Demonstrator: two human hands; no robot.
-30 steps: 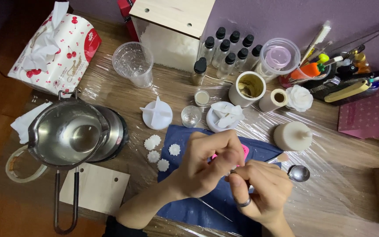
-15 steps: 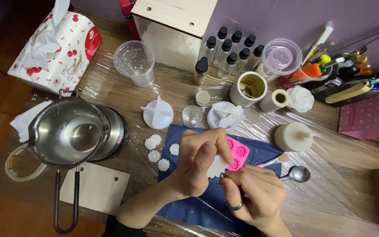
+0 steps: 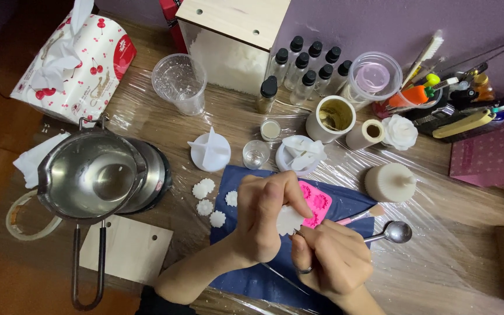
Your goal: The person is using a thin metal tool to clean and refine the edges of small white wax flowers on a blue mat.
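Head camera looked down on the counter [image 3: 450, 274]; left hand [image 3: 263, 219] pinched a white flower-shaped wax piece [image 3: 289, 220] in its fingers above the blue mat [image 3: 252, 280]; right hand [image 3: 328, 256] had its fingers pressed together on a thin tool at that piece's edge; pink mould [image 3: 316, 204] lay just beside; five finished white flowers [image 3: 205, 198] waited left, so several looked done.

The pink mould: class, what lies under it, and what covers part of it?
Under the pink mould lies a dark blue cloth. The left hand and a white flower piece cover its near end, so that part stays unseen.
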